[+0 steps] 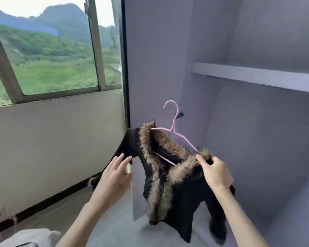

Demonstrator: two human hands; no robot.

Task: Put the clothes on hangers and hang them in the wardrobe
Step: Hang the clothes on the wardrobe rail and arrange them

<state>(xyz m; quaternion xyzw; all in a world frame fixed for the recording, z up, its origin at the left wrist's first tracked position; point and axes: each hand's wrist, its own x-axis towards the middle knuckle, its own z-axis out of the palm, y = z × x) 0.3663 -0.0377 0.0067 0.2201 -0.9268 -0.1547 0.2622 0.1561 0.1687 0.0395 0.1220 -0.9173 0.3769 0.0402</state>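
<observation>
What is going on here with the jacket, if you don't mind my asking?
A person is fitting a black fur-trimmed jacket onto a pink hanger in front of an open wardrobe. The right hand grips the fur collar at one shoulder, where the hanger's end goes in. The left hand, fingers straight, touches the other sleeve. The hanger's hook is free; nothing hangs in the wardrobe part that shows.

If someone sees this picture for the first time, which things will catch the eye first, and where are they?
The eye goes first to the black jacket with fur trim in the lower middle, draped on a pink hanger whose hook points up. The right hand pinches the fur at its shoulder, and the left hand touches the sleeve with straight fingers. Behind stands the grey wardrobe with a shelf on the right; a window with green hills fills the upper left.
</observation>
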